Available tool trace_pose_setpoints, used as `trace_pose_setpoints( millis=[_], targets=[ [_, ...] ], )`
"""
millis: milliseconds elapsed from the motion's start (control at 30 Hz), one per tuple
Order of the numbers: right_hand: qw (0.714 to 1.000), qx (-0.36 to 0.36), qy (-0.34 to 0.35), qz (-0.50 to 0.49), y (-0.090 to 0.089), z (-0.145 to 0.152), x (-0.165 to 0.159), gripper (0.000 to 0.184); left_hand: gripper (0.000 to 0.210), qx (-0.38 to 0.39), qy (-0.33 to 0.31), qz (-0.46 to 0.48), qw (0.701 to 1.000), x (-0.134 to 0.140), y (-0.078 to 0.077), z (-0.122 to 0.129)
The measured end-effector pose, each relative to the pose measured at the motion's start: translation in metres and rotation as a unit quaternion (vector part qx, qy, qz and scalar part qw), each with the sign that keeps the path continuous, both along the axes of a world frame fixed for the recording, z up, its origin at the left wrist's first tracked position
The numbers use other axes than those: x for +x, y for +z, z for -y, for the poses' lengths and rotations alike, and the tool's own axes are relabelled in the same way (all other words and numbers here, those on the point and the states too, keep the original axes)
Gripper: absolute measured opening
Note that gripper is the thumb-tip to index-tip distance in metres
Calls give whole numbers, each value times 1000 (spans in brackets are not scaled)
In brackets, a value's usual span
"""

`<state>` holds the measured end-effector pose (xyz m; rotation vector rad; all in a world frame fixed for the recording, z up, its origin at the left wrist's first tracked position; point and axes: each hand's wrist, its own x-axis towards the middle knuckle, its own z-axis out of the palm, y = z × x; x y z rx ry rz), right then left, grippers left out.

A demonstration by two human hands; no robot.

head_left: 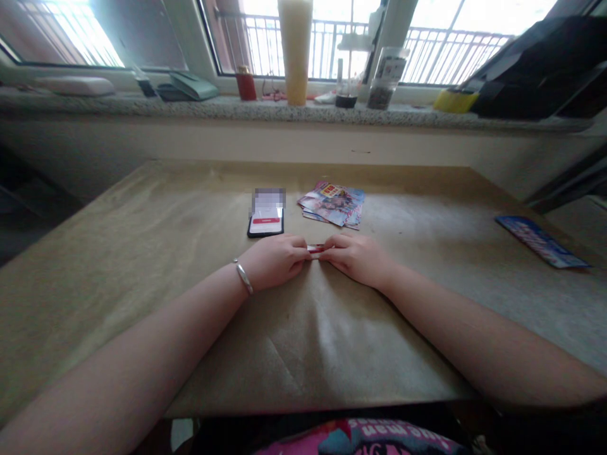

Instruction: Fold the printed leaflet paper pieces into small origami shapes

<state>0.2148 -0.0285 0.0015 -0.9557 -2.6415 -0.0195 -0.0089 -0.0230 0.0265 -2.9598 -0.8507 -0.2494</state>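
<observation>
A small, narrow piece of what looks like folded paper, white with red, lies low over the table between my hands. My left hand, with a silver bangle at the wrist, pinches its left end. At the right end, the fingers of my right hand are closed on it. Most of the piece is hidden under my fingers. Just beyond my left hand lies a phone with a lit screen, partly pixelated. Several colourful printed leaflets lie in a loose, overlapping pile beyond my right hand.
The brown-covered table shows creases in front of my hands. A blue printed strip lies near its right edge. On the stone windowsill stand a tall yellowish cylinder, a red jar and a clear container.
</observation>
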Motion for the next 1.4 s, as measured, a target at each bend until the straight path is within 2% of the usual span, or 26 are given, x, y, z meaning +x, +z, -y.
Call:
trace_pose_setpoints(
  millis=[133, 400, 633, 933, 1167, 1400],
  targets=[
    [1000, 0, 5, 7, 1, 1, 3, 28, 26, 6, -5, 3, 1000, -1, -1, 0],
    [999, 2, -32, 22, 4, 4, -1, 27, 26, 17, -15, -15, 1000, -2, 0, -2],
    [999, -22, -38, -10, 2, 1, -2, 27, 27, 38, -29, -33, 998, -3, 0, -2],
    [999, -11, -32, -14, 1, -1, -2, 22, 24, 66, -44, 5, 997, 0, -7, -3],
    [999, 11, -36, -9, 0, -2, -2, 20, 31, 88, -64, 18, 994, 1, -11, -4],
    [999, 10, -37, -3, 0, -1, -3, 20, 28, 69, -33, -16, 997, 5, -9, -3]
  ],
)
